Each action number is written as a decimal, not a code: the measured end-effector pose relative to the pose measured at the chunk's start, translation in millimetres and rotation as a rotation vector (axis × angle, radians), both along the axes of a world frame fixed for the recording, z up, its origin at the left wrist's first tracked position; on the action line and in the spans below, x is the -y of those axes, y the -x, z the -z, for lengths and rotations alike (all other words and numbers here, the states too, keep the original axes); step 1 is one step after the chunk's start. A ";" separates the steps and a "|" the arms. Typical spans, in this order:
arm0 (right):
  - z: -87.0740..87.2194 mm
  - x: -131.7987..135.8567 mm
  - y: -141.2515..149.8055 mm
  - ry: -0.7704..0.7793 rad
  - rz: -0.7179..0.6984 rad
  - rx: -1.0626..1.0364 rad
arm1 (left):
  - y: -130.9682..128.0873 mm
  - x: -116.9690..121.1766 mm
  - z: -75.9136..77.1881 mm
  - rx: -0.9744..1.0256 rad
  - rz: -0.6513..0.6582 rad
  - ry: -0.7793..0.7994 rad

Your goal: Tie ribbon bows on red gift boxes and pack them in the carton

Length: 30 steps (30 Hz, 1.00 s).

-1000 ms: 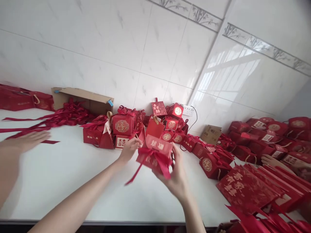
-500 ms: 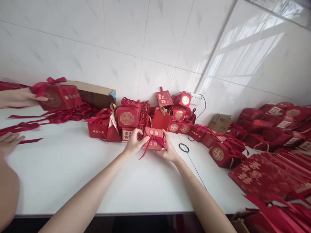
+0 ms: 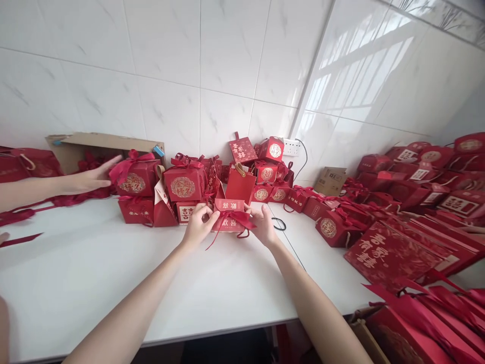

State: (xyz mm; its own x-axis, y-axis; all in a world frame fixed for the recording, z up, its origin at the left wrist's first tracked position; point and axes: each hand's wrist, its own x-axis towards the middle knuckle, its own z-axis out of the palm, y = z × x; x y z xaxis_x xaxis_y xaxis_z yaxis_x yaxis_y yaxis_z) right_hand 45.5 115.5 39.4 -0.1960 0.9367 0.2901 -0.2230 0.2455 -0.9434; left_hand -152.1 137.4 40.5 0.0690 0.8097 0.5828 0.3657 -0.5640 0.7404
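Both my hands hold a small red gift box with gold characters and a red ribbon bow, resting on the white table in front of a heap of similar red boxes. My left hand grips its left side, fingers curled. My right hand grips its right side. A ribbon tail hangs down from the box toward me.
Another person's hand at the left touches a red box stacked on another, near an open cardboard carton and loose red ribbons. More red boxes and flat red bags fill the right side. A black ring lies on the table.
I lowered the box from mid-air to the table by the pile and keep both hands on it. The other person's hand carried a red box in and set it on the stack at left.
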 end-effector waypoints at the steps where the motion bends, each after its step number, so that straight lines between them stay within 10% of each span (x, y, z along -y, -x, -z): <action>1: -0.8 -0.4 -1.5 0.015 -0.006 -0.003 | -0.6 0.5 0.1 -0.002 -0.001 -0.005; 21: 8.4 -3.5 2.2 -0.095 0.171 0.152 | -8.8 2.9 7.8 -0.042 -0.097 -0.051; 30: 19.7 -5.5 1.8 -0.508 0.264 0.593 | -7.7 12.6 3.6 -0.055 -0.297 -0.324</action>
State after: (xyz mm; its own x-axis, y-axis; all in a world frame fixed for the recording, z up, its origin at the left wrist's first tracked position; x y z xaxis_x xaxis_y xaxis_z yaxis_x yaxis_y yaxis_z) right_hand 43.7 121.0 19.7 -0.2415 0.7561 0.6083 0.4023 0.6485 -0.6462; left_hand -144.4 124.8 36.9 -0.1012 0.5749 0.8120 0.5810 -0.6284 0.5173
